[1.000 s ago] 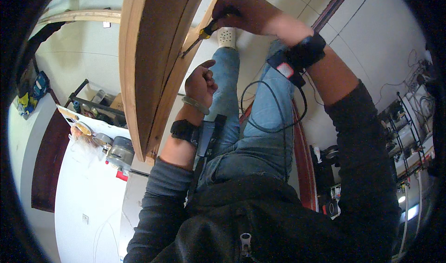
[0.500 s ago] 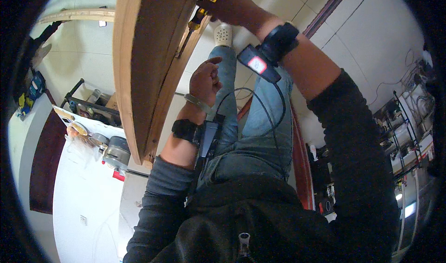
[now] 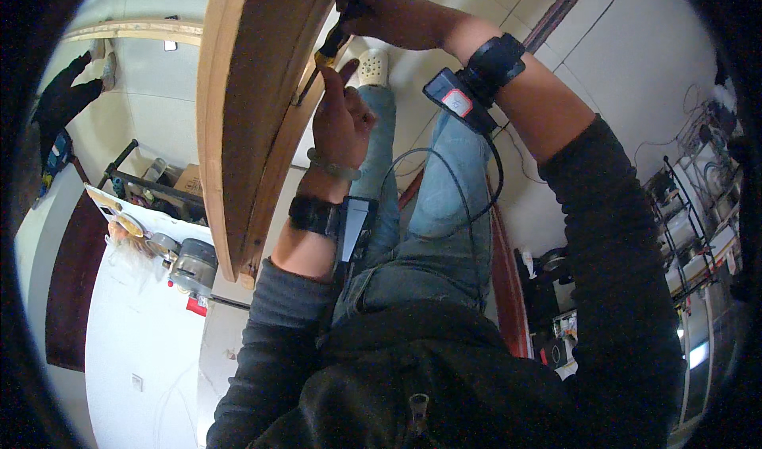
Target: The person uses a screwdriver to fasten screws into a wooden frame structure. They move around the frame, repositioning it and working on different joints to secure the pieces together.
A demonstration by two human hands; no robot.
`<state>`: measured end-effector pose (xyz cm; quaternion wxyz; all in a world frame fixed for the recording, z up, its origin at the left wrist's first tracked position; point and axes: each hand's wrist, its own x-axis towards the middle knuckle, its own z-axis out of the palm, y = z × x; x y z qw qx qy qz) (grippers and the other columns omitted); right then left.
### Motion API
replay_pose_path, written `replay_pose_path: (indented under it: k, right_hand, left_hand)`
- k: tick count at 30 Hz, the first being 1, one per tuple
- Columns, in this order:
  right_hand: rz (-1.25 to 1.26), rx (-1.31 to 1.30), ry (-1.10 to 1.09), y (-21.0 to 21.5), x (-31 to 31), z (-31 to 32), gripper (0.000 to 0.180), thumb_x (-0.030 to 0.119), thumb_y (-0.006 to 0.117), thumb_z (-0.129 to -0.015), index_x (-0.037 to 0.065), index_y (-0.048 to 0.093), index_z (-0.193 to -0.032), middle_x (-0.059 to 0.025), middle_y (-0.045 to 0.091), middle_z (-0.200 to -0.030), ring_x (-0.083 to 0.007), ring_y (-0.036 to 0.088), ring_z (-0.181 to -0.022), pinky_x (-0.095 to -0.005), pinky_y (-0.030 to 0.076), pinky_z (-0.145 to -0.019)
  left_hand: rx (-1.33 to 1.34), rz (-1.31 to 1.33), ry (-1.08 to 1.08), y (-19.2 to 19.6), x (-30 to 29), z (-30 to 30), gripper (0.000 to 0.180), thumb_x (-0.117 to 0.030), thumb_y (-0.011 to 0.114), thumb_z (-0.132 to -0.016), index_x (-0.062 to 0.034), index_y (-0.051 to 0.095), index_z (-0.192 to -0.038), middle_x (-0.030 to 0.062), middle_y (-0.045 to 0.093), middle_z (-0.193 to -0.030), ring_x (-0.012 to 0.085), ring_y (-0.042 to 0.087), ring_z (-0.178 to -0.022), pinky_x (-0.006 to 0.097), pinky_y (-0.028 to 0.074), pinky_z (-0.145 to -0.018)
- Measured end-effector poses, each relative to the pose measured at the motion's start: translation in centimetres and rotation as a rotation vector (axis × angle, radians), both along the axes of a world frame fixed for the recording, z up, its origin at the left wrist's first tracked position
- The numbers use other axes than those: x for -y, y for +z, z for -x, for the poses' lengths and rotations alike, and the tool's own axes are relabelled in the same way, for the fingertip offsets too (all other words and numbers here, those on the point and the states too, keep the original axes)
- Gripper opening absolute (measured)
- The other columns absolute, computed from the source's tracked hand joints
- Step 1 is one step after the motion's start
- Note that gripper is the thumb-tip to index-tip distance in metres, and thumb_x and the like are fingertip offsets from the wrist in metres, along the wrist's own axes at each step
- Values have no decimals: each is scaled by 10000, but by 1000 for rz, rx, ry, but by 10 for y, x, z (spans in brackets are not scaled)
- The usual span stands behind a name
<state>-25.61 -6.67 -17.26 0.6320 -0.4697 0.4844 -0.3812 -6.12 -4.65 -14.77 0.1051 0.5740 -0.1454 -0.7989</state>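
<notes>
A curved wooden panel [image 3: 246, 108] runs from the top of the view down to the left of my lap. My right hand [image 3: 389, 9] grips a screwdriver [image 3: 329, 46] with a black and yellow handle, its shaft angled down against the panel's inner edge. My left hand [image 3: 340, 120] is raised beside the panel, index finger pointing up next to the screwdriver's shaft, holding nothing that I can see. Both wrists carry black strapped devices, joined by a dark cable.
My legs in blue jeans and a white perforated shoe [image 3: 373, 67] stretch over a tiled floor. At left lie a white surface [image 3: 135, 330], round metal containers [image 3: 193, 265] and a dark rack. At right stand a reddish wooden strip [image 3: 508, 290] and cluttered shelving [image 3: 698, 203].
My right hand with the screwdriver has risen towards the top of the view. My left hand lifted and stretched its index finger up to the shaft.
</notes>
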Motion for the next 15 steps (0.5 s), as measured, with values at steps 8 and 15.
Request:
replay_pose_path:
  k: [8, 15]
  right_hand:
    - [92, -497, -68, -3, -14, -9, 346, 167, 543, -860, 37, 427, -1159, -168, 566, -1021, -308, 601, -889, -380, 493, -771]
    - [423, -735, 553, -28, 15, 15, 284, 128, 548, -781, 113, 541, -1065, -157, 586, -692, -328, 599, -678, -413, 488, -560]
  left_hand:
    - [42, 115, 266, -18, 8, 26, 425, -555, 467, -847, -131, 454, -817, -34, 320, -595, 80, 343, -521, 242, 343, -498]
    - [395, 424, 23, -18, -3, 36, 340, -403, 538, -843, -73, 461, -807, 28, 438, -634, 171, 472, -589, 316, 419, -543]
